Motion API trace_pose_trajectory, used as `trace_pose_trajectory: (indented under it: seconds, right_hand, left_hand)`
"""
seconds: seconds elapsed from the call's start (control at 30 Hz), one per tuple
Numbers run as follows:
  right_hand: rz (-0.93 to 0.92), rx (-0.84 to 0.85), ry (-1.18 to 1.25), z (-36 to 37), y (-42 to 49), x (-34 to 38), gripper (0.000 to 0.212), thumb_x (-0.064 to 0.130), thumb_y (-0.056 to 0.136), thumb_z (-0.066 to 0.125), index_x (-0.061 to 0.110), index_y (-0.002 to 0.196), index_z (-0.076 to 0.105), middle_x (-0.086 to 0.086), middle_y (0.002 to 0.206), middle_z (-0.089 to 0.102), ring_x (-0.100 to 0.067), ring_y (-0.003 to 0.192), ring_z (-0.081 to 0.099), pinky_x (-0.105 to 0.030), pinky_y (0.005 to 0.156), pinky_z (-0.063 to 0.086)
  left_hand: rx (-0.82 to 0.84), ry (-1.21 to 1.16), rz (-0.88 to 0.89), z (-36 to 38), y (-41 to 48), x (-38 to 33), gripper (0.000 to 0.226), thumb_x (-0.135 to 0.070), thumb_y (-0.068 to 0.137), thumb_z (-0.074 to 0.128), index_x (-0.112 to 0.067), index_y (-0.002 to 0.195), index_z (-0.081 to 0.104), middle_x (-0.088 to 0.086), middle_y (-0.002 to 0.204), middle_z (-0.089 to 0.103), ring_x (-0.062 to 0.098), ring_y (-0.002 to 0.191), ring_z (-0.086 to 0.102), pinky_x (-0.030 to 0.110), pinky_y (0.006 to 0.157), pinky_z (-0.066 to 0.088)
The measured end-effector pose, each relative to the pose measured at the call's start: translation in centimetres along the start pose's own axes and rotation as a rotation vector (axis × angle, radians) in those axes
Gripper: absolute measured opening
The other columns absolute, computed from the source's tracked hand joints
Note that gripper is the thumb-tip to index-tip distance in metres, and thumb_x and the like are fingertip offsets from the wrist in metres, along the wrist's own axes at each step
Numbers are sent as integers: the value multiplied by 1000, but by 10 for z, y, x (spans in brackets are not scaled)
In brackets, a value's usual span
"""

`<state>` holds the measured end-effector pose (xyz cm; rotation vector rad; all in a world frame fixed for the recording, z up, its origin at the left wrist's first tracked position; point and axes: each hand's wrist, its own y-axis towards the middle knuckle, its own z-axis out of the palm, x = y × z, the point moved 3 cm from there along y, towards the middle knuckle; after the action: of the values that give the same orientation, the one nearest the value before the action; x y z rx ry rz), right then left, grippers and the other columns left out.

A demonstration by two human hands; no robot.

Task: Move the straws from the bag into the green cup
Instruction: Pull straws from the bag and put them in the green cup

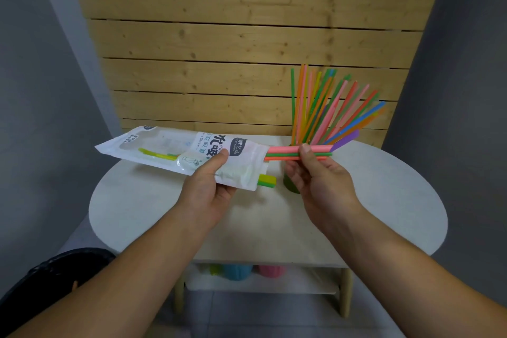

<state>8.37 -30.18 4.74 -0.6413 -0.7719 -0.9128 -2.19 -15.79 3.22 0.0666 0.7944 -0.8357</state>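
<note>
The bag (164,145), printed "吸管", is gripped by the left hand (208,189); straws (282,149) are pinched by the right hand (321,181), the green cup (289,184) largely hidden.

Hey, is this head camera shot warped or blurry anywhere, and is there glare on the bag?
Head view: the wide lens warps the wooden slats; the bag, the straws, the left hand and right hand look sharp; the coloured things under the table are soft; light is even, no strong glare on the bag.

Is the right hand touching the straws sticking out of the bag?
Touching: the head view shows the right hand pinching the straws just outside the bag.
</note>
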Motion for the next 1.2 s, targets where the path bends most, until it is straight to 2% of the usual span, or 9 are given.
trace_pose_trajectory:
  seconds: [0.1, 0.27, 0.4, 0.53, 0.67, 0.87, 0.97, 1.1, 1.2]
  right_hand:
    - [-74, -9, -47, -8, 0, 17, 17, 17, 94, 64, 0, 96, 69, -12, 80, 72, -17, 71, 72, -29, 78, 62]
    - [-205, -35, -87, -29, 2, 49, 16, 17, 95, 63, 3, 90, 69, -8, 70, 74, -17, 65, 72, -28, 74, 62]
    - [-330, -131, -129, -52, 5, 72, 14, 18, 94, 65, 5, 87, 69, -7, 69, 71, -15, 63, 69, -26, 73, 59]
    - [-537, -252, -359, -70, 5, 90, 16, 24, 94, 66, 10, 85, 70, -8, 75, 70, -17, 68, 71, -29, 77, 59]
    - [-687, -278, -545, -69, 0, 99, 13, 27, 94, 65, 18, 86, 70, -7, 78, 72, -19, 71, 73, -33, 76, 61]
    - [-772, -228, -680, -54, 3, 101, 16, 25, 94, 65, 10, 92, 70, -5, 77, 71, -14, 70, 72, -30, 71, 61]
    - [-809, -254, -672, -50, 3, 114, 17, 25, 94, 64, 9, 91, 69, -3, 77, 71, -7, 65, 70, -20, 64, 57]
    - [-827, -243, -711, -48, 3, 118, 14, 25, 95, 63, 13, 92, 69, 1, 79, 71, -5, 67, 69, -16, 62, 55]
    - [-837, -232, -726, -48, 3, 113, 13, 24, 95, 62, 13, 94, 69, 2, 82, 72, -8, 71, 70, -16, 64, 56]
  left_hand:
    - [-15, -28, 6, -2, 3, -5, 25, -5, 94, 65, -12, 118, 65, 4, 101, 79, 15, 83, 77, 31, 62, 63]
    - [-57, -72, 34, -10, 8, -14, 29, -6, 93, 66, -10, 122, 65, 3, 100, 80, 15, 87, 77, 33, 70, 64]
    - [-94, -84, 55, -14, 10, -15, 36, -5, 92, 67, -10, 128, 63, 4, 105, 79, 17, 91, 77, 36, 76, 63]
    - [-89, -69, 46, -13, 12, -11, 40, -6, 93, 67, -10, 132, 61, 5, 114, 76, 17, 91, 77, 32, 67, 63]
    - [-69, -60, 31, -9, 11, -6, 42, -6, 93, 67, -10, 134, 61, 5, 116, 76, 16, 91, 77, 32, 66, 63]
    - [-71, -22, 37, -7, 9, -3, 36, -5, 93, 66, -10, 128, 62, 4, 105, 78, 15, 80, 78, 30, 58, 61]
    - [-82, -13, 42, -9, 9, -6, 36, -6, 93, 67, -10, 129, 62, 4, 107, 78, 15, 81, 78, 31, 60, 62]
    - [-95, -7, 45, -12, 9, -10, 32, -5, 93, 67, -11, 124, 64, 3, 98, 79, 15, 78, 78, 30, 58, 62]
    - [-88, -3, 44, -11, 9, -9, 33, -6, 92, 67, -11, 125, 64, 3, 102, 79, 15, 79, 78, 33, 64, 64]
